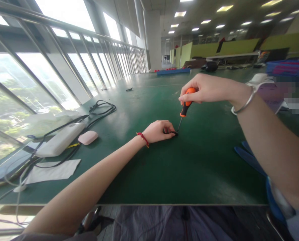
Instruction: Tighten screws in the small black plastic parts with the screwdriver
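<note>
My right hand (202, 87) grips an orange and black screwdriver (186, 106) by its handle, its shaft slanting down to the left. The screwdriver's tip meets a small black part (174, 133) on the green table. Fingers of my left hand (160, 131) are closed around that part and hold it against the tabletop. Most of the part is hidden by the fingers, so I cannot tell its kind.
On the left lie a white oblong case (60, 140), a pale pink case (88, 137), black cables (102, 106) and a white tissue (54, 170). A blue tray (173, 71) stands at the far edge. Blue straps (249, 159) lie under my right forearm. Metal railings (89, 57) border the left.
</note>
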The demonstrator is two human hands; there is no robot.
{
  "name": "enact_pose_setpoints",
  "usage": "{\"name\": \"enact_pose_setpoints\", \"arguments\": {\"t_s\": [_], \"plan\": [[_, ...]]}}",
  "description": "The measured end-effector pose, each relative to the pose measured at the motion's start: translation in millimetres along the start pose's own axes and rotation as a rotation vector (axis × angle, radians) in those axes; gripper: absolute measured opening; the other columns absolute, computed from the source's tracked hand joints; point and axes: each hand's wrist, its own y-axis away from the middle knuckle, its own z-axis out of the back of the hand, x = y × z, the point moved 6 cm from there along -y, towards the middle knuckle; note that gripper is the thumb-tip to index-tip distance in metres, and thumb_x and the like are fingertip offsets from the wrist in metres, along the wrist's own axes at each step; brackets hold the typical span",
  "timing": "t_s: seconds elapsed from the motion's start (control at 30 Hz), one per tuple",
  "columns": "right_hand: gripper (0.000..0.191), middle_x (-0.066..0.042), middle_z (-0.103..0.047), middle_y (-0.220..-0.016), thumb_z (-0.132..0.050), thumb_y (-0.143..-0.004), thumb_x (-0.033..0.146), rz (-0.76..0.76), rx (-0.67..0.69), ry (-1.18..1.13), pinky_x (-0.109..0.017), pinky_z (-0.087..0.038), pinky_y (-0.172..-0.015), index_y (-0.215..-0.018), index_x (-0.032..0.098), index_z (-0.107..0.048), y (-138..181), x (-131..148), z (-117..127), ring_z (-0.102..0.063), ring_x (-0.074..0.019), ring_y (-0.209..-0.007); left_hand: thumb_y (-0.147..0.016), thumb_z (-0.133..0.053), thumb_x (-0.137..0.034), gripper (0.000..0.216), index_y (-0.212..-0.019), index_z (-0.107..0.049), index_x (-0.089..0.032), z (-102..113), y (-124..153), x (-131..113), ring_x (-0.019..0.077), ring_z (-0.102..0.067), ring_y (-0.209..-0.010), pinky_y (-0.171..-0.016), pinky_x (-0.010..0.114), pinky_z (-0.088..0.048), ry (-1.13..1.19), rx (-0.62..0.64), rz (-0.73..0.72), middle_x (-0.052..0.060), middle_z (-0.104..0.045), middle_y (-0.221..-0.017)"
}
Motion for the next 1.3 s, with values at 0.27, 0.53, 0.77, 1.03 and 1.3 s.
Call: {"name": "enact_pose_setpoints", "arguments": {"t_s": [0.27, 0.53, 0.77, 1.03, 1.3], "plan": [[0.028, 0.002, -0.052, -0.055, -0.054, -0.082, 0.044, 0.005, 0.041, -0.015, -0.026, -0.029, -0.05, -0.083, 0.02, -0.069, -1.7, 2.0, -5.1, -0.041, -0.0079, -0.049, -0.081, -0.062, -0.032, 0.021, -0.09, -0.073, -0.016, 1.1, -0.3, -0.1, 0.0112, -0.055, -0.069, -0.064, 0.021, -0.045, 0.036, 0.007, -0.015, 0.004, -0.064, -0.085], [0.025, -0.001, -0.058, -0.073, -0.056, -0.081, 0.043, 0.023, 0.05, -0.014, -0.026, -0.032, -0.056, -0.09, 0.02, -0.063, -0.3, 3.2, -4.4, -0.049, -0.0104, -0.06, -0.08, -0.064, -0.03, 0.022, -0.091, -0.075, -0.015, 1.9, -1.4, 3.1, 0.0119, -0.059, -0.07, -0.066, 0.022, -0.047, 0.105, 0.004, -0.015, 0.006, -0.068, -0.087], [0.026, -0.001, -0.059, -0.074, -0.056, -0.082, 0.038, 0.018, 0.035, 0.004, -0.027, -0.032, -0.056, -0.1, 0.021, -0.063, 2.5, 3.2, 0.0, -0.048, -0.0108, -0.059, -0.08, -0.066, -0.03, 0.023, -0.092, -0.076, -0.013, 2.9, -1.5, 6.7, 0.0132, -0.062, -0.072, -0.067, 0.022, -0.048, 0.185, 0.019, -0.032, 0.008, -0.07, -0.088], [0.032, -0.001, -0.058, -0.068, -0.045, -0.088, 0.044, -0.018, 0.084, 0.013, -0.028, -0.033, -0.057, -0.097, 0.021, -0.066, 4.6, 5.1, -2.3, -0.047, -0.0105, -0.055, -0.081, -0.065, -0.031, 0.026, -0.096, -0.076, -0.013, 2.8, -2.3, 7.1, 0.0139, -0.063, -0.077, -0.071, 0.022, -0.049, 0.187, 0.044, -0.054, 0.009, -0.071, -0.091], [0.044, 0.0, -0.051, -0.057, -0.039, -0.088, 0.054, -0.093, 0.133, 0.016, -0.029, -0.034, -0.059, -0.098, 0.021, -0.066, 6.5, 0.8, -4.6, -0.049, -0.0133, -0.055, -0.079, -0.066, -0.035, 0.033, -0.107, -0.071, -0.018, -1.5, -1.7, 7.0, 0.0108, -0.056, -0.07, -0.065, 0.021, -0.046, 0.106, 0.052, -0.014, 0.005, -0.066, -0.091]]}}
